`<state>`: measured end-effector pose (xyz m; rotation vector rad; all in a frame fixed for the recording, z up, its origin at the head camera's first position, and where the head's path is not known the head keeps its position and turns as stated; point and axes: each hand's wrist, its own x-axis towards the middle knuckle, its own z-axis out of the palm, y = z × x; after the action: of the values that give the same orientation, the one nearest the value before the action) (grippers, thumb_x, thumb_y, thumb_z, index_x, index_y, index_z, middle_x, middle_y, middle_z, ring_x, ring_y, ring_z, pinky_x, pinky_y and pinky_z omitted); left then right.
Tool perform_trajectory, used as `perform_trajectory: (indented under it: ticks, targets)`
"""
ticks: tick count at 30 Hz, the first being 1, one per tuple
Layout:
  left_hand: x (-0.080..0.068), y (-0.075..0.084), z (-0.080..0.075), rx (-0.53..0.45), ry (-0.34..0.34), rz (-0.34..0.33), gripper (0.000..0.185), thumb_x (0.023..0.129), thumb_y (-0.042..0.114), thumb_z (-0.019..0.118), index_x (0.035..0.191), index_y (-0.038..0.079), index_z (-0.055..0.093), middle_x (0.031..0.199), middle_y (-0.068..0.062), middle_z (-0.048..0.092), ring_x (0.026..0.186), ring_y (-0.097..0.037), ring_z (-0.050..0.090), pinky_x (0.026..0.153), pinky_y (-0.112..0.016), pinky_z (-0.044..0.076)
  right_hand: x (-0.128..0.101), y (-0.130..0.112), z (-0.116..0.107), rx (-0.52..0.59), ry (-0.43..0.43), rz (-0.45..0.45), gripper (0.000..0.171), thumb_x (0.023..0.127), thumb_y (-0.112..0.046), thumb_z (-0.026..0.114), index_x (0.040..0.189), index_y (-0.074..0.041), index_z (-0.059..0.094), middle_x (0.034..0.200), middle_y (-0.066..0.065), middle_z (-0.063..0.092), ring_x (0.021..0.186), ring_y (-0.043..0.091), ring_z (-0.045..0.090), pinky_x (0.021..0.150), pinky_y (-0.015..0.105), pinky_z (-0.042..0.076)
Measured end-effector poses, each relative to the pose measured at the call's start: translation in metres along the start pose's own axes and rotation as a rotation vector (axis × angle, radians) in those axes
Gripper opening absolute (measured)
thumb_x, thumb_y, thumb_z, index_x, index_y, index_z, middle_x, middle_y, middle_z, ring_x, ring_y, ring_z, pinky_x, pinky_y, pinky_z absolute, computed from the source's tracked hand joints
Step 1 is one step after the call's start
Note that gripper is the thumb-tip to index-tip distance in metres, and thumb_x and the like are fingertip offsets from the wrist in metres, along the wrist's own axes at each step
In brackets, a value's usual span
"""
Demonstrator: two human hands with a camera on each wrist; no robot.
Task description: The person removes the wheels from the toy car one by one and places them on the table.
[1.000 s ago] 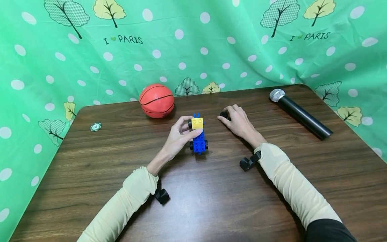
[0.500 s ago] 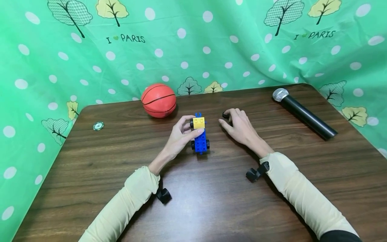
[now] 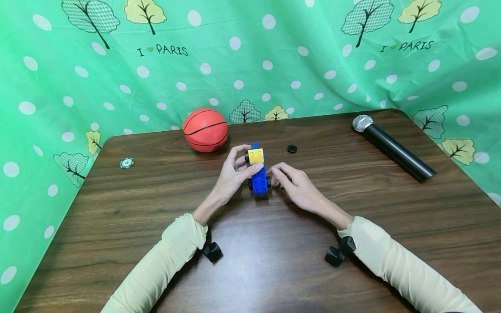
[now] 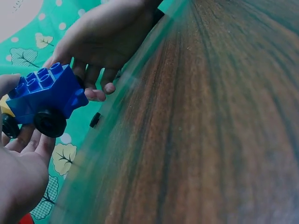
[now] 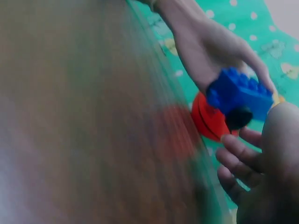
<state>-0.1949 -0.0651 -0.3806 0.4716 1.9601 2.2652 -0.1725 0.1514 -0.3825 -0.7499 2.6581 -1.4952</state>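
Observation:
A toy block car [image 3: 259, 178], blue with a yellow brick [image 3: 256, 155] on its front, is held by my left hand [image 3: 231, 176]. The thumb presses on top, with the fingers at the car's left side. Black wheels show at the rear and front left; a bare blue axle stub [image 3: 265, 154] sticks out at front right. My right hand [image 3: 299, 187] is beside the rear right wheel [image 4: 50, 123], its fingers loosely bent. In the right wrist view, the fingertips [image 5: 229, 140] lie close to that wheel; contact is unclear. A loose black wheel [image 3: 292, 149] lies on the table beyond the right hand.
Behind the car sits a small red basketball [image 3: 205, 130]. A black microphone [image 3: 393, 148] with a silver head lies at the right. Far left on the brown wooden table [image 3: 156, 191] is a green-and-white poker chip [image 3: 127, 163]. A green printed cloth [image 3: 250, 52] hangs behind.
My right hand has left the loose black wheel and come back toward the car's rear right side. The wheel stays on the table. My left hand still holds the car, shifted slightly forward.

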Motion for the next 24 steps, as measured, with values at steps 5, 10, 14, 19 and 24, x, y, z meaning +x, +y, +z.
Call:
perform_trajectory:
  ticks: [5, 10, 14, 19, 24]
  targets:
    - [0.0, 0.0, 0.001, -0.022, 0.009, 0.008, 0.055, 0.096, 0.002, 0.066, 0.144, 0.005, 0.041, 0.126, -0.026, 0.064, 0.103, -0.023, 0.067, 0.088, -0.03, 0.054, -0.006, -0.006, 0.007, 0.017, -0.02, 0.022, 0.031, 0.114, -0.022, 0.042, 0.128, -0.002, 0.061, 0.095, 0.008, 0.062, 0.089, 0.023, 0.064, 0.079, 0.039, 0.054]
    - [-0.001, 0.001, 0.004, -0.07, 0.0, 0.022, 0.058, 0.096, 0.001, 0.065, 0.147, 0.008, 0.036, 0.127, -0.026, 0.063, 0.106, -0.024, 0.066, 0.093, -0.032, 0.052, -0.008, -0.009, 0.013, 0.05, -0.018, 0.051, 0.029, 0.113, -0.022, 0.044, 0.131, -0.003, 0.058, 0.106, 0.009, 0.066, 0.091, 0.023, 0.065, 0.08, 0.039, 0.053]
    - [-0.003, 0.001, 0.007, -0.11, 0.002, 0.0, 0.059, 0.097, 0.003, 0.065, 0.147, 0.009, 0.034, 0.128, -0.024, 0.062, 0.107, -0.022, 0.064, 0.093, -0.033, 0.052, -0.008, -0.011, 0.016, 0.074, 0.001, 0.049, 0.024, 0.112, -0.017, 0.047, 0.128, -0.002, 0.058, 0.102, 0.01, 0.066, 0.089, 0.025, 0.063, 0.078, 0.036, 0.052]
    - [-0.004, 0.001, 0.008, -0.106, 0.011, -0.03, 0.049, 0.098, 0.008, 0.066, 0.14, 0.004, 0.043, 0.128, -0.018, 0.062, 0.106, -0.021, 0.064, 0.095, -0.033, 0.051, -0.007, -0.012, 0.018, 0.117, 0.035, 0.06, 0.021, 0.11, -0.014, 0.05, 0.126, -0.001, 0.058, 0.1, 0.011, 0.064, 0.088, 0.028, 0.063, 0.073, 0.032, 0.051]
    - [-0.003, 0.0, 0.008, -0.095, -0.022, -0.024, 0.047, 0.097, 0.011, 0.067, 0.138, 0.002, 0.047, 0.126, -0.017, 0.063, 0.106, -0.021, 0.065, 0.099, -0.035, 0.05, -0.005, -0.012, 0.018, 0.195, 0.067, 0.073, 0.022, 0.11, -0.012, 0.051, 0.124, 0.003, 0.058, 0.1, 0.015, 0.065, 0.088, 0.03, 0.064, 0.072, 0.033, 0.053]
